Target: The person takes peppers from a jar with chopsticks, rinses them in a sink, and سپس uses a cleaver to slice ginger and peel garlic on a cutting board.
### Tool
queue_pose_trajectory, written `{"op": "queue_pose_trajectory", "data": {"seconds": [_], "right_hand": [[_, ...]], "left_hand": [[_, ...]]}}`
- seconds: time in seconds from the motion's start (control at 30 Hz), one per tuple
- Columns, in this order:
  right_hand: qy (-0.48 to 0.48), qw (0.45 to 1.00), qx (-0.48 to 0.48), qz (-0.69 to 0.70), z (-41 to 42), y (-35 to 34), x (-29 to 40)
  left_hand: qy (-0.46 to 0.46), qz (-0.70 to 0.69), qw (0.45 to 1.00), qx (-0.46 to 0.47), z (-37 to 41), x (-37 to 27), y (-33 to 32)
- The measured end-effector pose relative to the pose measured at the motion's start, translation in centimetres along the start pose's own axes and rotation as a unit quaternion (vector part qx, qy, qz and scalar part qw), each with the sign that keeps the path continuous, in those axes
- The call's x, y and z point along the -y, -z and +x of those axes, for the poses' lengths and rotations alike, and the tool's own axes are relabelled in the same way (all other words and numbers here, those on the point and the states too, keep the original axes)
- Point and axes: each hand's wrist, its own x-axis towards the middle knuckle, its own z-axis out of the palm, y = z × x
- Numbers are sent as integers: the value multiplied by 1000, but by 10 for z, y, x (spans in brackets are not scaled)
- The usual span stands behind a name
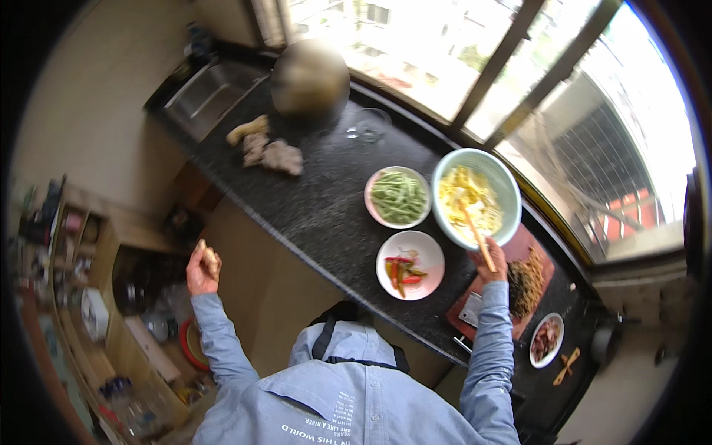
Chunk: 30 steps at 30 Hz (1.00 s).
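My right hand (490, 260) is closed around wooden chopsticks (477, 236), whose far ends rest in yellow and white shredded food inside a pale green bowl (510, 211). My left hand (203, 270) is raised over the floor, away from the counter, its fingers curled around a small pale lump that I cannot identify. Left of the green bowl stands a bowl of green beans (398, 197). A white dish (389, 247) with red and green peppers is nearer to me. Beneath my right forearm lies a reddish cutting board (520, 328) with chopped dark and brown food and a cleaver (473, 308).
Brownish lumps of food (281, 157) lie on the black counter (328, 222), near a sink (206, 100). A blurred round object (310, 83) stands by the window. A glass lid (370, 125) and a small bowl of meat (547, 340) are also there. Cluttered shelves (133, 228) stand left.
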Motion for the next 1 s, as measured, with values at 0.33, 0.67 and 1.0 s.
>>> {"op": "queue_pose_trajectory", "data": {"seconds": [0.33, 0.67, 1.0], "right_hand": [[264, 941, -210, -27, -135, 39, 33], [279, 918, 177, -217, -167, -489, -167], [161, 890, 356, -234, -1, -830, -311]], "left_hand": [[-145, -420, 757, -479, -225, 1, 232], [-27, -267, 963, 37, 120, -153, 173], [123, -258, 956, -63, 351, -255, 107]]}}
